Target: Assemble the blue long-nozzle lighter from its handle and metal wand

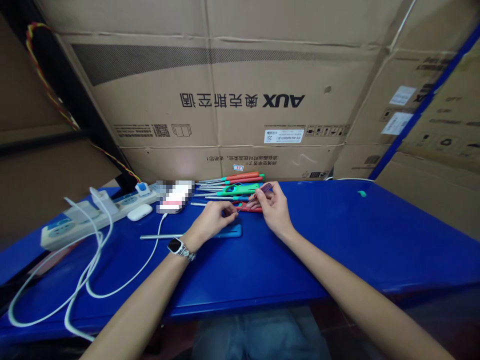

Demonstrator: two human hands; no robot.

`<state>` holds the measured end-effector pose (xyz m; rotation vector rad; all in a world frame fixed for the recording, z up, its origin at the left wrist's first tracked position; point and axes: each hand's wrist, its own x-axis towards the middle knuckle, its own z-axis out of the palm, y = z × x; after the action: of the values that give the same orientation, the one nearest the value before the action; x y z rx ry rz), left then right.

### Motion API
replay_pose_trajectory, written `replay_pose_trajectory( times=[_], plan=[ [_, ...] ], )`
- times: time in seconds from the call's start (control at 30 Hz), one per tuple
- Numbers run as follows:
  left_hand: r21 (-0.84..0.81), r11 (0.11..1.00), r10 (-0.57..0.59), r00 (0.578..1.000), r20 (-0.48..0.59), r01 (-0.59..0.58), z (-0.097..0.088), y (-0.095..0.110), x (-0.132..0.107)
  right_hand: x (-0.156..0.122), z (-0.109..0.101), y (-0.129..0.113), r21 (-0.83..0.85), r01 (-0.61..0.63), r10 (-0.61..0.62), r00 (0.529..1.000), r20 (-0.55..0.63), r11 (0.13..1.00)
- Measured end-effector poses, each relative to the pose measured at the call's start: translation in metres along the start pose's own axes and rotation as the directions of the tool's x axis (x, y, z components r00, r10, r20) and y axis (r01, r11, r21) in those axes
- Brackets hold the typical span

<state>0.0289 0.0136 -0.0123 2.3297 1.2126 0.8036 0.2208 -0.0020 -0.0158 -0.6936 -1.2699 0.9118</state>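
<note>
My right hand (275,207) is closed, thumb and fingers pinching a small dark purple piece (266,188) whose kind I cannot make out. Facing it, my left hand (218,218) has its fingertips pressed together; whatever they may hold is too small to see. Just behind both hands lie several long-necked lighters with metal tubes pointing left, among them a green lighter (243,189) and a red lighter (243,177). Partly hidden under my left hand, a blue lighter (233,231) lies nearer the front of the blue table (337,250).
At left stand a white power strip (125,202) with plugs, looping white cables (99,240), a white earbud case (140,212) and a blurred-out phone (174,197). A large cardboard box (240,65) walls off the back. A small green scrap (361,193) lies at right.
</note>
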Motion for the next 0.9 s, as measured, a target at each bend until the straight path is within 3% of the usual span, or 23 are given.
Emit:
replay_pose_trajectory(
  times=[0.17,0.4,0.73,0.9],
  plan=[
    [0.115,0.992,0.046,0.999,0.016,-0.048,-0.001,0.002,-0.001,0.000,0.000,0.000,-0.013,0.007,-0.007,1.000,-0.003,1.000],
    [0.140,0.989,0.038,0.998,0.046,-0.044,-0.004,0.013,-0.002,-0.002,-0.001,-0.001,-0.038,0.013,-0.013,1.000,0.016,0.999],
    [0.127,0.991,0.045,0.999,0.023,-0.047,0.000,0.010,-0.002,-0.005,0.001,-0.001,-0.150,0.066,-0.058,0.997,0.056,0.986],
    [0.030,0.997,0.064,0.995,0.075,-0.066,-0.003,0.011,-0.005,-0.004,-0.001,-0.005,-0.178,0.107,-0.095,0.993,0.077,0.978]
  ],
)
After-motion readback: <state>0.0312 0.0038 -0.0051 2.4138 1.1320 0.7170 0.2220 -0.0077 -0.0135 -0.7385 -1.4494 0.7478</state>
